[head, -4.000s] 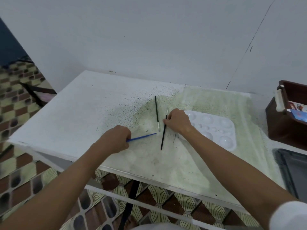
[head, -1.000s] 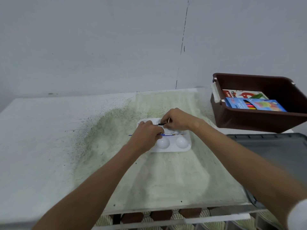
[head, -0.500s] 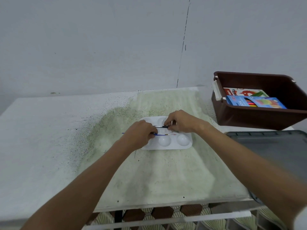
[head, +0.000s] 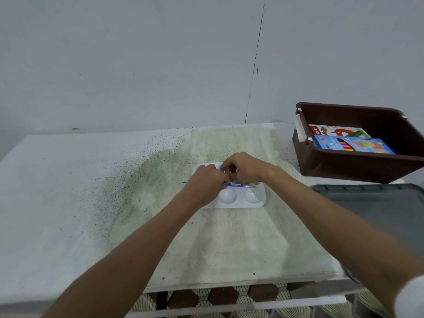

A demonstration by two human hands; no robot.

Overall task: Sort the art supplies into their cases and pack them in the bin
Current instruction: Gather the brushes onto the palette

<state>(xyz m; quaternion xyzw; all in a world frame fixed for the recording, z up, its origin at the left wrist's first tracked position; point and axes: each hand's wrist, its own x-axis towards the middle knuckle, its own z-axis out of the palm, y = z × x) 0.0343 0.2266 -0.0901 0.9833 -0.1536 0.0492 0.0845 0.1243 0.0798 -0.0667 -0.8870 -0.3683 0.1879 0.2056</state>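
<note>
Left of both hands the white table (head: 57, 180) lies bare and speckled, its surface turning a stained green as it nears them. The left hand (head: 204, 183) reaches in over the near left part of a white paint palette (head: 241, 203), its fingers curled down around a thin blue paintbrush (head: 237, 185). The brush lies crosswise over the palette, its handle end poking out just left of the hand and its tip end reaching right, under the right wrist. Just beyond and touching the left hand's fingertips, the right hand (head: 243, 168) bends over the far half of the palette with fingers curled tight; it seems to pinch something small there, but the knuckles hide it and I cannot tell what it holds. Two round wells of the palette show on the near side of the hands. Right of the right forearm sits a dark grey lid (head: 378, 203), flat at the table's edge. Beyond it, well apart from the hands to the far right, stands a brown bin (head: 344, 166), holding a blue crayon box (head: 351, 145) that leans over a pastels box (head: 335, 130).
</note>
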